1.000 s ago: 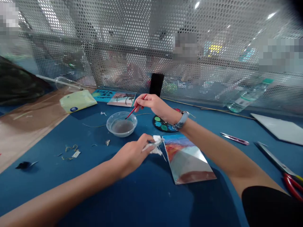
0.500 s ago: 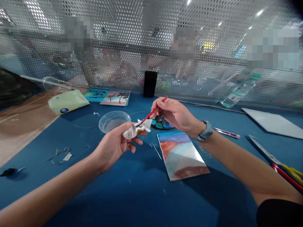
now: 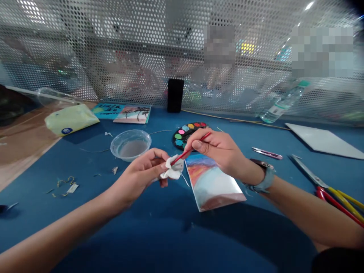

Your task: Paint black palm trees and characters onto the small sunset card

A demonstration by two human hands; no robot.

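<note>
In the head view, the left hand (image 3: pixel 148 168) was closed on a tissue (image 3: pixel 174 172) just left of the painting (image 3: pixel 214 185), thumb and fingers pinching it. The right hand (image 3: pixel 222 151), over the painting's far edge, held a red brush (image 3: pixel 190 150) in a narrow grip, its tip hidden in the tissue's folds. Whether that hand touched the painting could not be told.

A drip seemed the likeliest mishap: a wet tip or soaked tissue so near the painting's left edge could have spotted the paint. The right wrist hung low by the painting's right side, so a dip might have smeared any wet colour. Pressing too hard into the folds would probably have splayed the bristles or torn the tissue. Left of the painting, the bowl (image 3: pixel 116 151) of grey water sat near the left hand, and a careless elbow or sleeve could have tipped it.

As for writing, the blue card (image 3: pixel 106 110), beyond and left of the painting, bore dark brushed characters, not clearly legible. Farther left, the pack (image 3: pixel 71 119) carried a round blue badge, too small to read. The bottle (image 3: pixel 283 104), beyond and right of the painting, had a pale label, also unreadable.
</note>
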